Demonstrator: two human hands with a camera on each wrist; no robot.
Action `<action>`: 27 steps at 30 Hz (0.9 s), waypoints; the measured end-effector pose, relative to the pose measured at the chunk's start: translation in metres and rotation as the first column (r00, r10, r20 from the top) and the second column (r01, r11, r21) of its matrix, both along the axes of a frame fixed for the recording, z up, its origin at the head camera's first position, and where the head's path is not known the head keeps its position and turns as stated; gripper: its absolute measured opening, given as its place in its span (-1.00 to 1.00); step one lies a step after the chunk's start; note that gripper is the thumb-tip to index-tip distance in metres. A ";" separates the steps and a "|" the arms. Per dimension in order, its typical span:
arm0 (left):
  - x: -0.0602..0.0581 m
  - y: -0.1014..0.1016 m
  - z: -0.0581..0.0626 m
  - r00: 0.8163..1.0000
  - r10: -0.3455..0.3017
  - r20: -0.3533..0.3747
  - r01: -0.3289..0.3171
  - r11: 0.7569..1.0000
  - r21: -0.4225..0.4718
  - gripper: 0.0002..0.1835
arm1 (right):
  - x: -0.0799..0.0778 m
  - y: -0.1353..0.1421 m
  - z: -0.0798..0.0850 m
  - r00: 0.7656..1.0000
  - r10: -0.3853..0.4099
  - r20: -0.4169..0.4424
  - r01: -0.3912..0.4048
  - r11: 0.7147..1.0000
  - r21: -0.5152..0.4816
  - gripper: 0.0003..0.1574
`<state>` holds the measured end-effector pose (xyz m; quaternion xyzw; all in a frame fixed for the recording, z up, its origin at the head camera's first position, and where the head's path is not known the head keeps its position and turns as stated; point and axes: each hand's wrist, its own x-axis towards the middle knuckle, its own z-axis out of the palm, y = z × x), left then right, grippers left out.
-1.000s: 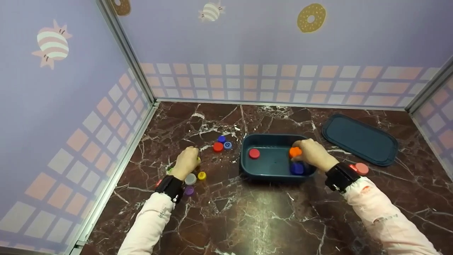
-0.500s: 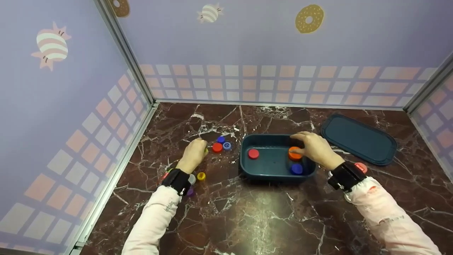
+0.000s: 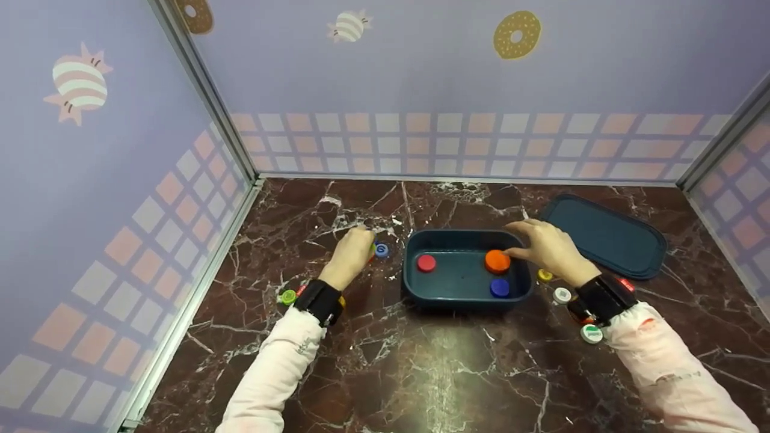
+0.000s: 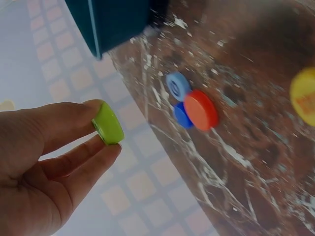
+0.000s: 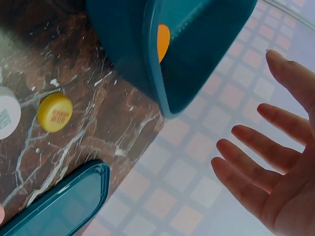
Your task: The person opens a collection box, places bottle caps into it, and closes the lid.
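Note:
My left hand point(image 3: 350, 255) pinches a lime-green bottle cap point(image 4: 109, 125) between thumb and fingertips, raised above the table left of the dark teal box point(image 3: 463, 299). Below it lie a light blue cap point(image 4: 178, 86), a red cap point(image 4: 201, 110) and a dark blue cap point(image 4: 182, 116), grouped together. Over the box's right end, my right hand point(image 3: 548, 251) has its fingers spread and holds nothing. Inside the box are an orange cap point(image 3: 497, 261), a blue cap point(image 3: 500, 288) and a pinkish-red cap point(image 3: 426, 263), apart from one another.
The box's lid point(image 3: 610, 236) lies flat behind the right hand. A yellow cap point(image 3: 545, 275), a white cap point(image 3: 562, 295) and a white-and-green cap point(image 3: 592, 334) rest right of the box. Another green cap point(image 3: 289, 297) sits by the left wrist. Patterned walls border the table.
My left hand has moved right and farther from me, carrying the green cap toward the box. The right hand has let go of the orange cap, opened its fingers and drawn back rightward.

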<state>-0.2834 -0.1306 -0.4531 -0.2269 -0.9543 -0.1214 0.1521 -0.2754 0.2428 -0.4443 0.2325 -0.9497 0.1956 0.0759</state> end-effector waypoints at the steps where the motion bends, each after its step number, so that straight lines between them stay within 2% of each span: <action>1: 0.000 0.002 0.001 1.000 -0.013 -0.016 0.013 1.000 0.004 -0.86 | 0.000 0.002 0.001 1.000 -0.004 0.010 0.004 1.000 -0.004 -0.33; 5: -0.001 0.013 0.004 0.998 -0.041 -0.041 0.041 0.999 -0.006 -0.91 | 0.002 0.011 0.003 0.999 -0.027 0.039 0.027 1.000 -0.011 -0.33; 12: -0.001 0.032 0.006 0.999 -0.043 -0.001 0.043 0.999 -0.001 -0.91 | 0.008 0.026 0.003 0.998 -0.057 0.026 0.058 0.998 -0.035 -0.35; 18: -0.003 0.046 0.005 0.996 -0.091 -0.003 0.091 0.996 -0.010 -0.92 | 0.012 0.036 0.003 0.995 -0.083 0.054 0.084 0.996 -0.031 -0.33; 27: -0.002 0.064 0.002 0.993 -0.091 0.077 0.095 0.994 -0.045 -0.89 | 0.016 0.052 0.003 0.990 -0.117 0.084 0.119 0.993 -0.013 -0.35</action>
